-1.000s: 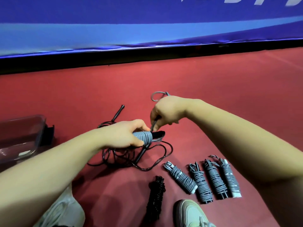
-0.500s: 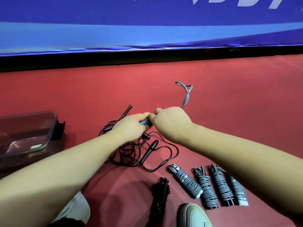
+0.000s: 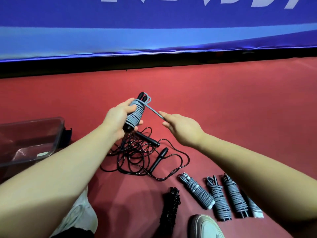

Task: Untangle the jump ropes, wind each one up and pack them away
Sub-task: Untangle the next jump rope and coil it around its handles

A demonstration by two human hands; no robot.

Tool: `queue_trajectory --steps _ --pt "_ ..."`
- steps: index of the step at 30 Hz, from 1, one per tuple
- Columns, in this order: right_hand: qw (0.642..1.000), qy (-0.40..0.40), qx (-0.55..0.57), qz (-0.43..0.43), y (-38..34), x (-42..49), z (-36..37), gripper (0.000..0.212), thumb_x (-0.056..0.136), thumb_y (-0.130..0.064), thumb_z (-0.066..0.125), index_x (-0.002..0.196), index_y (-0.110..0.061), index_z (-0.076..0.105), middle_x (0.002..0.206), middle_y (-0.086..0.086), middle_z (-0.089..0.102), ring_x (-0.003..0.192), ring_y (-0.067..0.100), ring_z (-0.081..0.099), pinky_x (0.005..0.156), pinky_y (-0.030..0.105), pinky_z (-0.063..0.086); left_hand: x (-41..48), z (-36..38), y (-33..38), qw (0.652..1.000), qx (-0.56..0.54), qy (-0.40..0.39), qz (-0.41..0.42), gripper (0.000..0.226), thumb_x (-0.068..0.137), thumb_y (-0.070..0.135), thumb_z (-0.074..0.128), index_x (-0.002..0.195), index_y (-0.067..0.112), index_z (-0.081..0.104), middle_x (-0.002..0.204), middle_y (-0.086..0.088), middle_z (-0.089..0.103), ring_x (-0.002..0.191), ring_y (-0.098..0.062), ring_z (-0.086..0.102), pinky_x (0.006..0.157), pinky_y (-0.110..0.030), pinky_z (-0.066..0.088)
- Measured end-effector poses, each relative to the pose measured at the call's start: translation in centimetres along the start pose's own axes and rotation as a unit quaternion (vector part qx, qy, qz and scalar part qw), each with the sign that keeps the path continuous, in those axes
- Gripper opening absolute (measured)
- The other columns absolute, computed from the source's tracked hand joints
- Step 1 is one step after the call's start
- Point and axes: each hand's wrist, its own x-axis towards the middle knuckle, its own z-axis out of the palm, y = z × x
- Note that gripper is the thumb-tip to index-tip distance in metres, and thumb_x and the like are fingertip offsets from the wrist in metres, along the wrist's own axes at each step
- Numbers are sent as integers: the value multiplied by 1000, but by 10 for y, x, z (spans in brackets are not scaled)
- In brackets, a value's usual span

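Your left hand [image 3: 116, 117], curled round the grey rope bundle [image 3: 136, 113], has tipped it up above the black tangle [image 3: 135, 155], and just right of it your right hand [image 3: 183, 129] has pulled away, pinching the tail [image 3: 153, 111] taut, so this winding looks ready to cinch off.

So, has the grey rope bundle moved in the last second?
Yes: the grey rope bundle lifted away from the black tangle, turning from level to nearly upright.
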Motion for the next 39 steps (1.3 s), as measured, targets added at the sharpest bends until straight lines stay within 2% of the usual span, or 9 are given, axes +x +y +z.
queue_trajectory --steps 4,8,11,16,19,22,28,32,39 --pt "979 41 199 8 18 5 -3 31 100 -29 40 125 -24 59 105 -14 64 94 6 58 77 21 40 -2 -4 0 993 -102 -50 -30 41 96 10 44 132 28 54 104 -15 62 58 -27 63 41 -23 44" --pt "879 16 474 50 28 3 -3 23 97 -17 49 114 -24 63 68 -14 55 57 1 48 67 19 43 -4 -1 0 985 -140 -93 -34 40 96 11 41 129 27 56 103 -14 61 58 -26 61 41 -22 42" --pt "919 18 391 45 46 3 -5 19 95 -20 52 102 -32 64 61 -14 52 60 9 45 62 19 42 -8 1 -3 975 -153 -159 -34 41 93 12 41 129 26 55 100 -13 60 60 -25 58 40 -22 42" --pt "990 -17 134 -42 57 3 -13 19 97 -27 48 87 -26 64 80 -11 69 77 -9 51 104 25 25 -13 0 -7 914 -102 -387 -61 61 68 21 79 125 27 61 100 -12 63 67 -27 62 44 -28 51" --pt "993 -44 -3 -109 49 6 -17 14 95 -16 50 92 -17 64 90 1 67 91 16 60 87 30 42 -17 6 -13 882 -20 -459 -107 68 65 20 83 128 25 58 105 -20 58 73 -34 64 58 -38 57" --pt "991 -54 -72 -100 45 13 -29 11 95 -23 49 100 -17 58 93 5 64 94 27 60 68 28 36 -18 10 -17 890 44 -438 -119 61 72 11 76 128 18 56 109 -23 58 81 -39 65 73 -48 57" --pt "990 -31 -109 -84 30 18 -40 25 92 -36 51 112 -24 62 100 -3 69 100 20 59 68 28 40 -22 13 -18 893 250 -369 -58 39 88 -1 58 121 21 56 93 -2 70 83 -31 67 65 -33 57" --pt "983 66 -149 -80 19 17 -43 23 90 -33 53 110 -24 62 106 1 64 100 25 59 66 29 36 -22 22 -23 876 391 -282 7 31 92 7 54 113 29 47 106 1 60 80 -33 68 71 -40 57" --pt "950 255 -70 -166 -1 8 -24 14 70 -15 49 72 -13 62 63 2 59 57 27 59 42 23 38 -22 33 -20 931 293 -215 -10 54 94 4 48 134 38 39 112 -18 63 68 -28 63 53 -32 51"
